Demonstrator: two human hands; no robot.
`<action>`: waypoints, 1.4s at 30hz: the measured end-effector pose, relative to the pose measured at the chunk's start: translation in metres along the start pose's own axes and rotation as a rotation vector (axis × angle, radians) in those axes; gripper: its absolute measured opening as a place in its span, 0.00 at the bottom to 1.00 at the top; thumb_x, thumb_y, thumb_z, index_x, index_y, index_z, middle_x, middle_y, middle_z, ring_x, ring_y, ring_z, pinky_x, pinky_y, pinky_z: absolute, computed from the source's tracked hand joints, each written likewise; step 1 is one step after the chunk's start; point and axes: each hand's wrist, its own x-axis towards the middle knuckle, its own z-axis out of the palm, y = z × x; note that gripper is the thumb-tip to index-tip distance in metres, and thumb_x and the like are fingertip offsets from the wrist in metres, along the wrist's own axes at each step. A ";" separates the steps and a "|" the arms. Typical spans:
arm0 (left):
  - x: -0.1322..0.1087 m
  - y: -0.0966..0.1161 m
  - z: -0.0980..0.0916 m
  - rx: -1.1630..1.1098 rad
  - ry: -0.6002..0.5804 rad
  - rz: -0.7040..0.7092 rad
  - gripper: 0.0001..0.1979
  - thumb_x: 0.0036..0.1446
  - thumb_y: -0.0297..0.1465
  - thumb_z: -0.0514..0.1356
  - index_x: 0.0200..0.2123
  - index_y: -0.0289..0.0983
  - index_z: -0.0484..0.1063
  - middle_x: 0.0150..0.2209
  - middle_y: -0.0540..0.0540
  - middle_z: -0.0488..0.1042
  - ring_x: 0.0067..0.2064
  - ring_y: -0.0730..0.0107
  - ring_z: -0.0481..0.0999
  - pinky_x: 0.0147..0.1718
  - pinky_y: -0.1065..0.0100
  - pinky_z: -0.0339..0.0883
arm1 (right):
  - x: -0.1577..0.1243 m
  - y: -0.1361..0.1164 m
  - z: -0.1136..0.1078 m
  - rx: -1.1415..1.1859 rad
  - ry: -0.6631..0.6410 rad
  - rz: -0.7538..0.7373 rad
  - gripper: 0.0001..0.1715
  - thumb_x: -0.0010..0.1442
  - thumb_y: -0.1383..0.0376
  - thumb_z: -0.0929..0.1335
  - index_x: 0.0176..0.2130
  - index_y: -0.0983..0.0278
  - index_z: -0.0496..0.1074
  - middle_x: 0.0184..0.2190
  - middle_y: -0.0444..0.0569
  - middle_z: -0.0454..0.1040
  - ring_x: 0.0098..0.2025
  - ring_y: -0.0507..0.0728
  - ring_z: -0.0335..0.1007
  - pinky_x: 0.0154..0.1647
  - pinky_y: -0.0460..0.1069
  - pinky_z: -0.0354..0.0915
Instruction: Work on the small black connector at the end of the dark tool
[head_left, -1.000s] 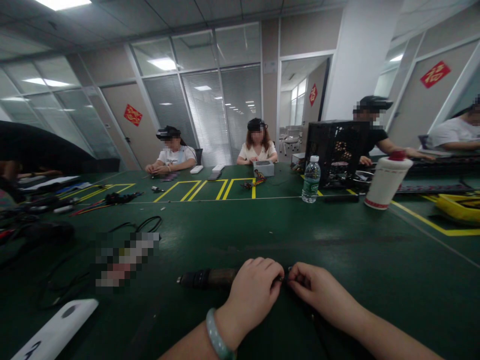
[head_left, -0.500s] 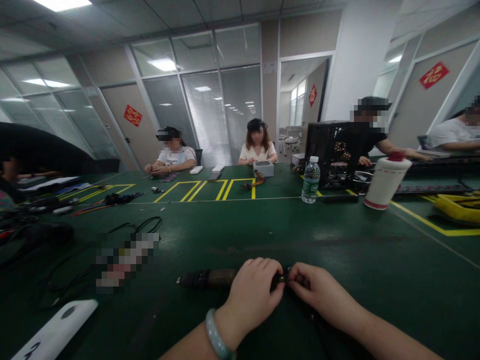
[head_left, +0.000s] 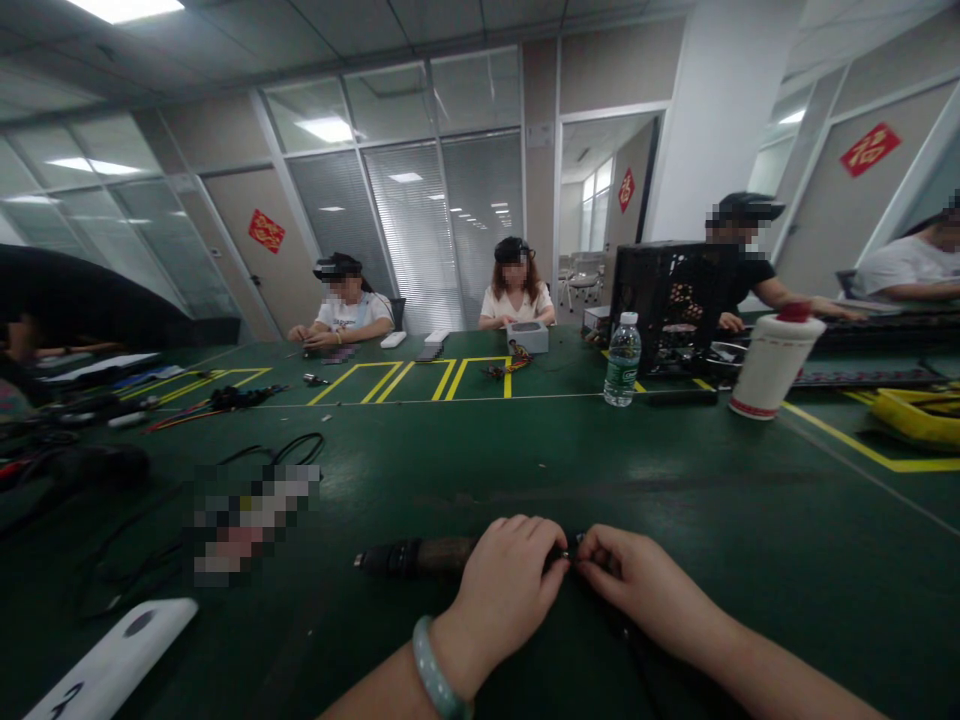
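Black-and-brown tube (head_left: pixel 416 556) sticks out left of the hands; the left hand (head_left: pixel 502 590) and right hand (head_left: pixel 641 580) sit together, closed around its end, above the green bench (head_left: pixel 675 480).

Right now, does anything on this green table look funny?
Yes. Left of your left hand, a blocky, blurry patch covers something on the table, so nobody can tell what it is. A loose black cable curls beside it.
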 end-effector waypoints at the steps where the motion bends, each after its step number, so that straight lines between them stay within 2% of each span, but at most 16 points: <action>1: 0.000 0.000 0.000 0.001 -0.004 0.001 0.05 0.60 0.28 0.60 0.40 0.42 0.68 0.40 0.52 0.72 0.42 0.65 0.69 0.42 0.63 0.59 | 0.000 0.000 0.000 0.004 -0.002 0.000 0.05 0.63 0.67 0.65 0.35 0.62 0.71 0.27 0.41 0.74 0.29 0.52 0.70 0.29 0.43 0.60; 4: 0.000 -0.001 0.000 -0.008 -0.009 0.004 0.08 0.59 0.27 0.61 0.40 0.42 0.68 0.40 0.53 0.72 0.42 0.65 0.69 0.42 0.63 0.59 | -0.001 -0.002 -0.001 0.011 -0.007 0.004 0.05 0.63 0.67 0.65 0.35 0.62 0.71 0.28 0.41 0.74 0.30 0.52 0.70 0.29 0.43 0.60; 9: 0.000 -0.001 0.002 -0.010 -0.002 -0.004 0.06 0.59 0.29 0.62 0.39 0.41 0.68 0.39 0.53 0.71 0.41 0.65 0.69 0.41 0.63 0.59 | -0.001 -0.001 0.000 0.013 -0.007 0.007 0.05 0.63 0.67 0.66 0.35 0.62 0.71 0.29 0.41 0.75 0.31 0.52 0.71 0.29 0.43 0.60; 15: 0.000 -0.003 0.004 0.004 -0.007 0.032 0.07 0.58 0.25 0.60 0.39 0.42 0.69 0.39 0.53 0.72 0.42 0.66 0.69 0.43 0.64 0.58 | -0.001 0.000 0.001 0.000 0.014 -0.004 0.05 0.63 0.67 0.66 0.34 0.62 0.71 0.27 0.41 0.74 0.29 0.52 0.69 0.29 0.43 0.60; 20: 0.000 -0.001 0.003 -0.001 0.007 0.000 0.07 0.59 0.30 0.62 0.41 0.42 0.68 0.39 0.53 0.72 0.42 0.64 0.69 0.43 0.63 0.59 | 0.000 0.001 0.002 0.014 0.012 -0.002 0.05 0.63 0.68 0.65 0.34 0.62 0.71 0.28 0.41 0.74 0.30 0.52 0.71 0.29 0.43 0.60; 25: 0.000 -0.001 0.002 0.017 -0.014 0.014 0.06 0.60 0.26 0.59 0.39 0.42 0.68 0.39 0.54 0.72 0.42 0.66 0.69 0.41 0.65 0.58 | -0.001 -0.001 0.000 0.019 0.006 0.012 0.05 0.63 0.67 0.65 0.35 0.62 0.71 0.28 0.41 0.75 0.30 0.52 0.71 0.29 0.43 0.61; 31: 0.001 0.000 0.002 -0.003 0.008 -0.019 0.06 0.59 0.30 0.61 0.40 0.41 0.68 0.38 0.52 0.72 0.41 0.65 0.69 0.41 0.63 0.58 | -0.001 -0.002 -0.001 0.027 0.001 0.012 0.05 0.63 0.67 0.66 0.35 0.62 0.71 0.28 0.41 0.75 0.30 0.52 0.71 0.29 0.43 0.61; 34: 0.001 -0.001 0.002 -0.010 0.002 -0.003 0.04 0.59 0.28 0.61 0.38 0.41 0.68 0.37 0.53 0.71 0.40 0.65 0.69 0.39 0.63 0.58 | 0.000 -0.001 -0.001 0.016 0.008 0.012 0.04 0.63 0.67 0.66 0.35 0.62 0.71 0.28 0.40 0.74 0.30 0.52 0.70 0.29 0.43 0.60; 38: 0.001 -0.003 0.003 -0.014 -0.003 0.029 0.07 0.58 0.25 0.60 0.39 0.42 0.68 0.39 0.54 0.71 0.42 0.66 0.69 0.41 0.64 0.58 | 0.000 0.000 0.001 -0.001 0.012 0.011 0.04 0.63 0.67 0.66 0.35 0.62 0.72 0.27 0.40 0.74 0.29 0.52 0.70 0.28 0.43 0.59; 42: 0.000 -0.002 0.003 -0.021 0.004 0.007 0.08 0.58 0.27 0.62 0.41 0.42 0.68 0.40 0.53 0.72 0.42 0.64 0.69 0.42 0.63 0.58 | 0.000 0.002 0.003 0.017 0.010 0.005 0.05 0.63 0.67 0.66 0.34 0.62 0.71 0.28 0.40 0.74 0.30 0.52 0.70 0.29 0.43 0.60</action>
